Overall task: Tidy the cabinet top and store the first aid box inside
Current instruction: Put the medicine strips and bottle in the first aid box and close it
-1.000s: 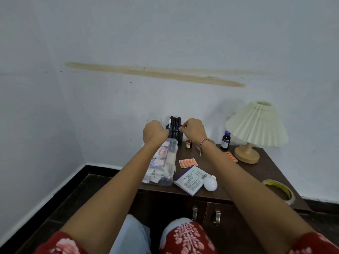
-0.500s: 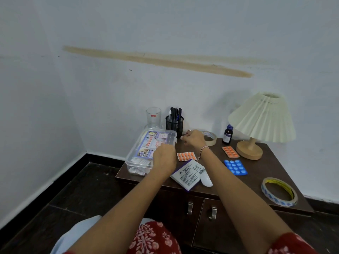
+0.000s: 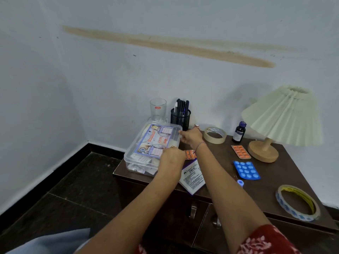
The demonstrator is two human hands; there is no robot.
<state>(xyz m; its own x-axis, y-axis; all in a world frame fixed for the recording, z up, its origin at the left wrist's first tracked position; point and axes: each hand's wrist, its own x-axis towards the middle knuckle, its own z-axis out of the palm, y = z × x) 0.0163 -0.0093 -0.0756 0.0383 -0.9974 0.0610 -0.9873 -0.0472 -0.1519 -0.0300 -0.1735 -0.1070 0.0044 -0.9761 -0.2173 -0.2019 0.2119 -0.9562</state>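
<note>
The clear plastic first aid box (image 3: 146,153) lies lid-down-shut on the left end of the dark wooden cabinet top (image 3: 275,180), a printed label showing through its lid. My left hand (image 3: 171,156) rests on the box's near right corner, fingers curled on the lid edge. My right hand (image 3: 191,137) touches the box's far right corner with its fingertips. An orange pill strip (image 3: 189,154) lies between my two wrists. The cabinet's two doors (image 3: 183,217) below are closed.
A glass (image 3: 158,110) and a black pen holder (image 3: 180,119) stand behind the box. On the top also lie a tape roll (image 3: 214,135), a dark bottle (image 3: 239,132), a lamp (image 3: 278,121), an orange strip (image 3: 240,151), a blue strip (image 3: 246,170), a white packet (image 3: 193,178) and a large tape roll (image 3: 298,202).
Both hands came down from in front of the pen holder onto the box's right side. The view tilted down and shifted left, so more of the cabinet top shows.
</note>
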